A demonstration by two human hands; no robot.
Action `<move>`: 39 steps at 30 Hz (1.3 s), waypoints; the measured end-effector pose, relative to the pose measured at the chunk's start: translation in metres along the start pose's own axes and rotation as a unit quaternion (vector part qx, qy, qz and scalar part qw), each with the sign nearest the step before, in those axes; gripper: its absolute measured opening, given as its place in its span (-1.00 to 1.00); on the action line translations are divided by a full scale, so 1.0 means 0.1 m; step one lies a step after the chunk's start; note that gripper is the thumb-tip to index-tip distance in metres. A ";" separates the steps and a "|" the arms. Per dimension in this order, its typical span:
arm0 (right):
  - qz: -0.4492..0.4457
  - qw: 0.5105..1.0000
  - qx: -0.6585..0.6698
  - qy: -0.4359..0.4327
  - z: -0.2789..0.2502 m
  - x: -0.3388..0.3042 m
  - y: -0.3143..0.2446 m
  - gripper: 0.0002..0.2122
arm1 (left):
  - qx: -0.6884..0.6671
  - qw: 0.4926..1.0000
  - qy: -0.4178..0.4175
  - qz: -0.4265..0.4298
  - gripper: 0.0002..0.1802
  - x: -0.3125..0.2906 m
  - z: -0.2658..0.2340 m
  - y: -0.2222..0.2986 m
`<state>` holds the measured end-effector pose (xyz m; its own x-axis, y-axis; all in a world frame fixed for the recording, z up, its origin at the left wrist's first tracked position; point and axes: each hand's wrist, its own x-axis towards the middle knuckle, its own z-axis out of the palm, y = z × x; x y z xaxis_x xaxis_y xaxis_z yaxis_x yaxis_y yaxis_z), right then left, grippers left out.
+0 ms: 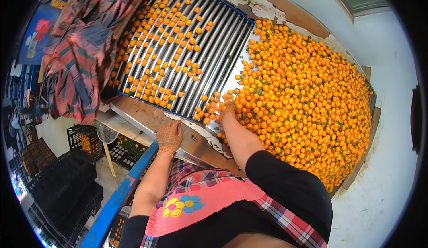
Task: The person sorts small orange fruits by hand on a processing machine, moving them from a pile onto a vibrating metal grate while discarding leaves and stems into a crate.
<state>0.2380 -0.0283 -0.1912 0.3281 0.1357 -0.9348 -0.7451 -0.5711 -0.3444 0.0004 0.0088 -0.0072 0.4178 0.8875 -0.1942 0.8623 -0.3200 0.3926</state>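
Note:
My left hand (170, 136), in a brown patterned glove, rests on the metal ledge (145, 114) along the near side of a roller conveyor (217, 40). It holds no fruit, and its fingers lie over the ledge. Farther right, my right hand (227, 109) reaches into small orange citrus fruits (303, 96) at the edge of a big heap. Motion blurs its fingers, and fruits partly cover them. Several fruits lie on the pale chute (232, 79) between heap and rollers. Many more sit in the grooves of the rollers, mostly on the left half.
A checked red cloth (80, 56) hangs left of the conveyor. Below it are black crates (84, 140), some holding fruit, and a net (107, 133) with a wooden handle. A blue rail (120, 196) runs by my left forearm. A white wall (392, 92) stands right.

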 end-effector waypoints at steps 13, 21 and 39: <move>-0.407 0.893 -0.182 -0.069 0.48 -0.40 -2.18 -0.68 | -0.013 0.999 0.046 0.008 -0.86 -0.05 0.03 -0.06; -0.389 0.636 -0.587 0.317 -0.66 -0.26 -2.34 -0.47 | 0.016 1.000 -0.005 -0.015 -0.80 0.01 0.01 0.02; -0.307 0.568 -0.756 0.112 -0.27 0.56 -1.29 -0.43 | -0.013 1.000 -0.015 -0.001 -0.79 0.02 -0.06 0.05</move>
<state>0.3679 0.0315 -0.1963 0.4483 0.6751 -0.5859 0.8430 -0.5373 0.0260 0.0039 0.0106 -0.0005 0.4257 0.8774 -0.2214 0.8553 -0.3102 0.4150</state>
